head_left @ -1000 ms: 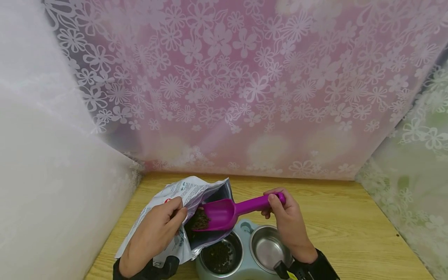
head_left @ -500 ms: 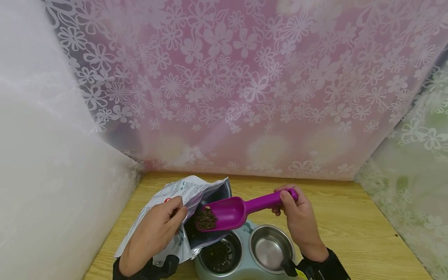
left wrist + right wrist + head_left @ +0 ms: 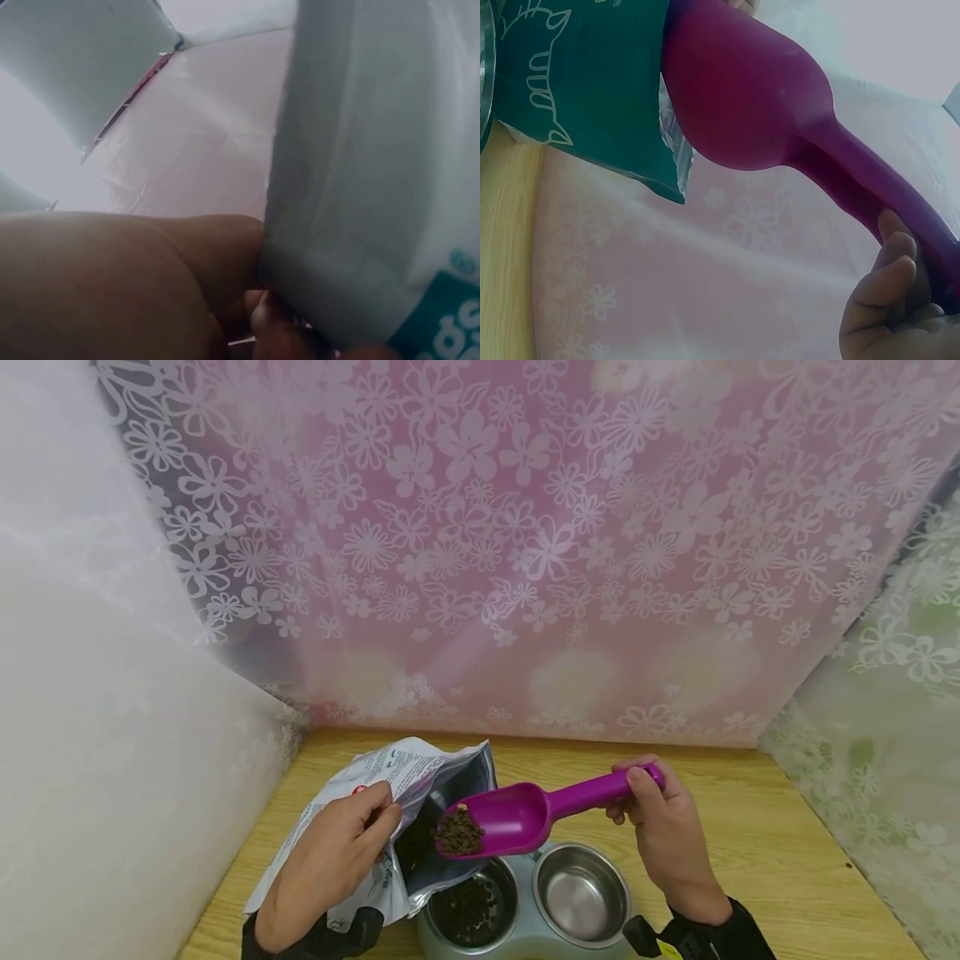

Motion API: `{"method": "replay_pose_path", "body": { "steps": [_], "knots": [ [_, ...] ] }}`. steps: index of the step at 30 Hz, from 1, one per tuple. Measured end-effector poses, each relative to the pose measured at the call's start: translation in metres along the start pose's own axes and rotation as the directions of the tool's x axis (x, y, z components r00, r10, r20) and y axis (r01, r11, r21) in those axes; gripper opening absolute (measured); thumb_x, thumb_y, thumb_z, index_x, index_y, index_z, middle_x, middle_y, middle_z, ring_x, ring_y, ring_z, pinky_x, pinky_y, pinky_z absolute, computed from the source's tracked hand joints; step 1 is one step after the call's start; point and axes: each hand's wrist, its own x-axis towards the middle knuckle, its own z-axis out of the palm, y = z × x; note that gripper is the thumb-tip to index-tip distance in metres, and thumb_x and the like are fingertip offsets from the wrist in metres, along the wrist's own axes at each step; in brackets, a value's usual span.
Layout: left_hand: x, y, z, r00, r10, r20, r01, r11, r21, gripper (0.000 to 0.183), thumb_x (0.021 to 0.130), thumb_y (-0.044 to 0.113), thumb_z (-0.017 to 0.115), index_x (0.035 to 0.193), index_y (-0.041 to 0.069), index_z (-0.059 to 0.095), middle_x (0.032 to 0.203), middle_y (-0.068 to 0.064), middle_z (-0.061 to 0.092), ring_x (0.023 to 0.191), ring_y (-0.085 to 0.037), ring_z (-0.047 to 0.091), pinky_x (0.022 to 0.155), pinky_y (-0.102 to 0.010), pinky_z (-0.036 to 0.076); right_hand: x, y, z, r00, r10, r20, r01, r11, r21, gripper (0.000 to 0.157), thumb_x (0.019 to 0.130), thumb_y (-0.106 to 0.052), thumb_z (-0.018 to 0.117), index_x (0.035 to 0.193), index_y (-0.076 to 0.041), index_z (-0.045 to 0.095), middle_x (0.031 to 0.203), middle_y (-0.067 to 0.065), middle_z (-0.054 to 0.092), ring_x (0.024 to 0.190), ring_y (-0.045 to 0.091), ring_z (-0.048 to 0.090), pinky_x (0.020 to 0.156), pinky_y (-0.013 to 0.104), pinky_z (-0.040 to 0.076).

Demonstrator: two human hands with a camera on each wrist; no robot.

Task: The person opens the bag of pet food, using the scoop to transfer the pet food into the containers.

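My right hand (image 3: 660,827) grips the handle of a purple scoop (image 3: 525,814) that carries brown kibble (image 3: 459,835). The scoop hangs just outside the mouth of a white and green pet food bag (image 3: 405,793), above the left bowl (image 3: 472,910) of a grey double feeder (image 3: 529,935); that bowl holds some kibble. The right steel bowl (image 3: 581,893) is bare. My left hand (image 3: 337,860) pinches the bag's open edge. The right wrist view shows the purple scoop (image 3: 757,97) from below, with fingers (image 3: 889,292) round its handle. In the left wrist view the bag (image 3: 375,165) fills the frame.
A wooden table (image 3: 750,827) carries everything. Flowered translucent curtains (image 3: 525,543) close it in at the back and on both sides. Bare wood lies to the right of the feeder.
My right hand has drawn the loaded scoop out of the bag, to the right and slightly up. The left hand and the bag have stayed put.
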Motion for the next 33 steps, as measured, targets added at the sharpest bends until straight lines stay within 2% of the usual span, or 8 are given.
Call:
{"method": "replay_pose_path", "body": {
  "steps": [3, 12, 18, 25, 33],
  "knots": [
    [0.0, 0.0, 0.0, 1.0, 0.002, 0.002, -0.002, 1.0, 0.002, 0.029, 0.1, 0.027, 0.05, 0.072, 0.025, 0.043, 0.059, 0.006, 0.037, 0.049, -0.008, 0.037, 0.05, -0.023, 0.03, -0.001, -0.002, -0.006, 0.999, -0.022, 0.041, 0.02, 0.999, 0.049, 0.018, 0.105, -0.011, 0.04, 0.107, 0.002, 0.052, 0.091, 0.009, 0.054, 0.068, 0.014, 0.056, 0.063, 0.023, 0.046],
    [0.0, 0.0, 0.001, 1.0, 0.017, 0.001, -0.017, 1.0, -0.009, 0.03, 0.101, 0.028, 0.05, 0.072, 0.025, 0.043, 0.059, 0.005, 0.037, 0.05, -0.009, 0.037, 0.05, -0.023, 0.031, -0.003, -0.009, -0.022, 1.0, -0.029, 0.008, 0.028, 0.994, 0.104, 0.02, 0.105, -0.009, 0.038, 0.106, 0.002, 0.054, 0.085, 0.007, 0.057, 0.066, 0.015, 0.056, 0.063, 0.023, 0.046],
    [0.001, 0.0, 0.002, 1.0, 0.015, 0.007, -0.015, 1.0, 0.001, 0.028, 0.1, 0.026, 0.051, 0.073, 0.026, 0.044, 0.059, 0.005, 0.04, 0.051, -0.008, 0.04, 0.05, -0.024, 0.034, -0.01, -0.013, -0.04, 0.998, -0.05, 0.026, 0.045, 0.985, 0.168, 0.023, 0.106, -0.006, 0.034, 0.11, 0.002, 0.055, 0.086, 0.008, 0.058, 0.069, 0.015, 0.056, 0.064, 0.024, 0.046],
    [0.001, 0.001, 0.004, 1.0, 0.005, 0.02, -0.005, 1.0, -0.014, 0.028, 0.1, 0.026, 0.051, 0.073, 0.025, 0.044, 0.059, 0.005, 0.042, 0.05, -0.009, 0.041, 0.05, -0.024, 0.035, -0.018, -0.022, -0.064, 0.999, -0.032, 0.031, 0.024, 0.976, 0.216, 0.029, 0.107, -0.006, 0.029, 0.115, 0.001, 0.056, 0.09, 0.009, 0.06, 0.073, 0.017, 0.059, 0.07, 0.025, 0.047],
    [0.002, 0.002, 0.004, 1.0, 0.011, 0.022, -0.01, 1.0, -0.013, 0.029, 0.1, 0.026, 0.05, 0.072, 0.025, 0.044, 0.059, 0.005, 0.039, 0.05, -0.009, 0.039, 0.05, -0.023, 0.034, -0.023, -0.029, -0.096, 0.996, -0.043, 0.077, 0.014, 0.938, 0.345, 0.035, 0.107, -0.003, 0.023, 0.115, 0.006, 0.056, 0.091, 0.015, 0.066, 0.075, 0.021, 0.064, 0.074, 0.028, 0.051]
  ]
}}
